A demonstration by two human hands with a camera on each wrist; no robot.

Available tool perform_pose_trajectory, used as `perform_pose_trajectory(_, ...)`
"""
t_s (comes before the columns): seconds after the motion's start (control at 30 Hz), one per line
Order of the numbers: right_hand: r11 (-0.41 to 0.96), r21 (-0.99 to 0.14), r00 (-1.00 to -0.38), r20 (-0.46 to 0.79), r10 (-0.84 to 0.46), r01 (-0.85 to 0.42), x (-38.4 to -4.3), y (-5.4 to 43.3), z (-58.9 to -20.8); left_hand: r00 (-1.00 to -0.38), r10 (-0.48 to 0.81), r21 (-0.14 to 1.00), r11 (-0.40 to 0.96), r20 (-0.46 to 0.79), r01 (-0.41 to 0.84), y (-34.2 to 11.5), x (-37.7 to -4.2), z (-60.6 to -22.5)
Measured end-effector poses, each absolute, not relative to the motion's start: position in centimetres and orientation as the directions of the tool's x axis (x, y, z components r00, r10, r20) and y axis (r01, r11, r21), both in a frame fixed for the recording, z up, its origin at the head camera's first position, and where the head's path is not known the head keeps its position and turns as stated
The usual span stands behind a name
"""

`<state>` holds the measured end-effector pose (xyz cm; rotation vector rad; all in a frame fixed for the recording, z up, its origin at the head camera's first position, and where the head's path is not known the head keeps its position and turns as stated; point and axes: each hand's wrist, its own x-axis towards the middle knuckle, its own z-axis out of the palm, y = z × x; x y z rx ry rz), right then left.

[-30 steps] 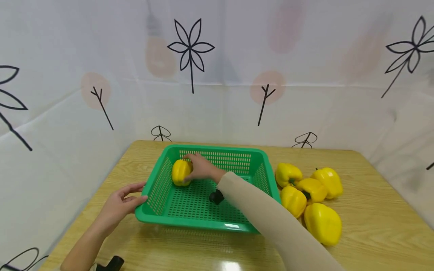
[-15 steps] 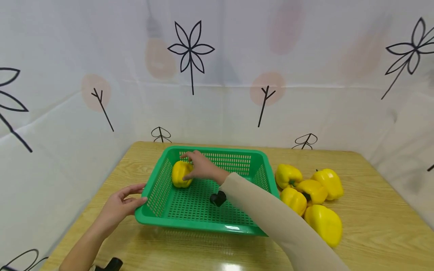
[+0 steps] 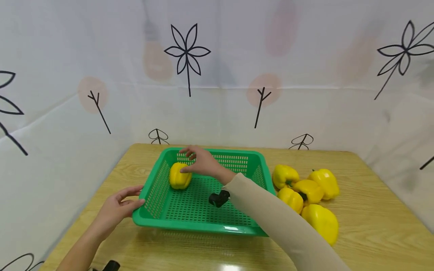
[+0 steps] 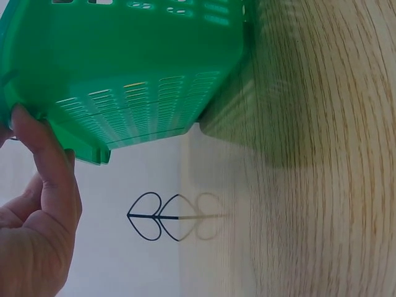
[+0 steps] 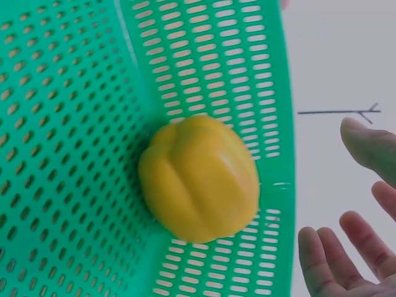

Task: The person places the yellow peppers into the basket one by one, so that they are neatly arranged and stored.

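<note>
A green plastic basket (image 3: 203,227) with slotted walls stands on the table. One yellow bell pepper (image 3: 179,176) lies in its far left corner; in the right wrist view the same bell pepper (image 5: 199,178) rests against the slotted wall. My right hand (image 3: 202,162) is just above and to the right of that pepper, fingers spread and holding nothing. In the right wrist view a gap shows between the right hand (image 5: 352,247) and the pepper. At the basket's left rim my left hand (image 3: 116,207) holds the edge with thumb and fingers, seen closer in the left wrist view (image 4: 46,185).
Several yellow bell peppers (image 3: 308,191) lie grouped on the wooden table (image 3: 369,226) just right of the basket. Behind the table hangs a white patterned cloth (image 3: 220,113). A black wrist camera (image 3: 218,198) on the right arm hangs over the basket.
My right hand has let go of the bell pepper and risen off it. The pepper stays in the basket's corner. My left hand keeps its place on the rim.
</note>
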<state>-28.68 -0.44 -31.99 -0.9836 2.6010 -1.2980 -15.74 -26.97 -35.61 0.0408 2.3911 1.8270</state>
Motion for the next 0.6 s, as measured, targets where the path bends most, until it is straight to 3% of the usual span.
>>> perform_pose_trajectory(0.6,0.300,-0.827,-0.815,0.286,-0.504,-0.476,-26.7,1.5,-29.6,-0.989,0.109,0.956,0.286,-0.104,-0.069,-27.1,-15.5,-35.6)
